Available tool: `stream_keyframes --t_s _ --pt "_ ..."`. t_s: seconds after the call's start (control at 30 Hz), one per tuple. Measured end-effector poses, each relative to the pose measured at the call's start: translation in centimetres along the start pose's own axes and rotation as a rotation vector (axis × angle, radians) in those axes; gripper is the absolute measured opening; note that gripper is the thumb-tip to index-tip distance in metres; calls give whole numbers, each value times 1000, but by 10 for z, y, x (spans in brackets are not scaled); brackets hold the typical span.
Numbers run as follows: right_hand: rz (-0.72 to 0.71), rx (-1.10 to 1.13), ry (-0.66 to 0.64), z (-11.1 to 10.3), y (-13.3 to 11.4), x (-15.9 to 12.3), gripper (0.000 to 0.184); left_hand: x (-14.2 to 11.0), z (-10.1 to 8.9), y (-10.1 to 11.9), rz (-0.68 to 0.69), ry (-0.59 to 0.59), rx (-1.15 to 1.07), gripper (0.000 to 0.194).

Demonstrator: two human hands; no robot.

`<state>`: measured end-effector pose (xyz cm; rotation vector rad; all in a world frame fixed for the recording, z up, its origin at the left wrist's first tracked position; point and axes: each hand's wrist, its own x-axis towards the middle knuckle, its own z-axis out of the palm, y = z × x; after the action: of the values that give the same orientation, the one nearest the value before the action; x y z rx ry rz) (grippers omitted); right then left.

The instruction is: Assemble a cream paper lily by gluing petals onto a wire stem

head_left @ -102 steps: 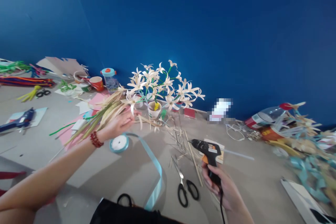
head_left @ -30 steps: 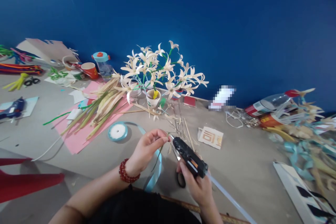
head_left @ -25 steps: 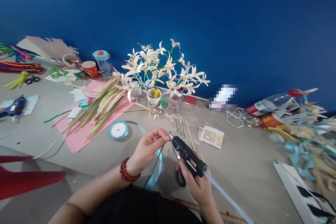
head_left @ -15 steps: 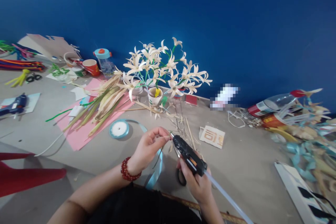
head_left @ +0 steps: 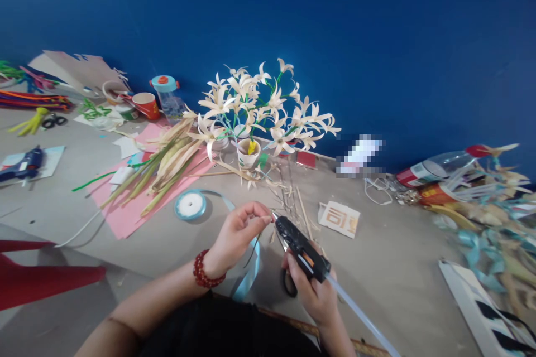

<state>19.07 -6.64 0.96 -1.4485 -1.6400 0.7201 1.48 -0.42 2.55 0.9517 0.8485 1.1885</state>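
Note:
My right hand [head_left: 312, 290] grips a black hot glue gun [head_left: 300, 246] with a clear glue stick trailing back to the lower right. Its nozzle points up-left at the fingertips of my left hand [head_left: 237, 234]. That hand wears a red bead bracelet and pinches a thin green stem [head_left: 252, 249] that hangs down below the fingers. Both hands are over the floor, just above black-handled scissors [head_left: 288, 280] and a loose light blue ribbon [head_left: 250, 268].
A ribbon spool [head_left: 190, 204] lies left of my hands. Behind stand a cup of cream paper lilies [head_left: 259, 111], dried leaves on pink paper [head_left: 167, 164], a card [head_left: 339, 217], a blue glue gun [head_left: 23, 163] far left, and craft clutter at right [head_left: 473, 189].
Since 3.4 s ago my left hand left the leaf bundle and came to the glue gun, which my right hand lifted and turned. Over the last second the hands barely moved.

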Motion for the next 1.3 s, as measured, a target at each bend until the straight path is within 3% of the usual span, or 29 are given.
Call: stream_keyframes --t_s 0.23,0.43,0.6,0.7,0.8,1.03,1.23,1.3 --pt "28 37 -10 2 3 -1 19 0 -2 -2 5 -14 16 14" --pt "-39 -36 -58 -2 14 -2 14 -2 -2 0 25 -17 28 13" --pt "28 -243 126 -13 34 -1 27 -3 -6 0 -15 -34 2 14" --pt "105 -456 255 -35 51 1 36 -4 -13 -3 -55 -25 -16 13" --pt "210 -652 301 -61 73 1 38 -5 -21 -8 -81 -6 -14 14" --pt "212 -867 154 -90 127 5 34 -7 -36 -15 -108 61 -30 14" --pt "69 -933 -56 -111 136 9 38 -7 -43 -16 -94 67 -58 14" --pt "29 -952 -50 -118 132 10 38 -6 -45 -16 -89 75 -52 14"
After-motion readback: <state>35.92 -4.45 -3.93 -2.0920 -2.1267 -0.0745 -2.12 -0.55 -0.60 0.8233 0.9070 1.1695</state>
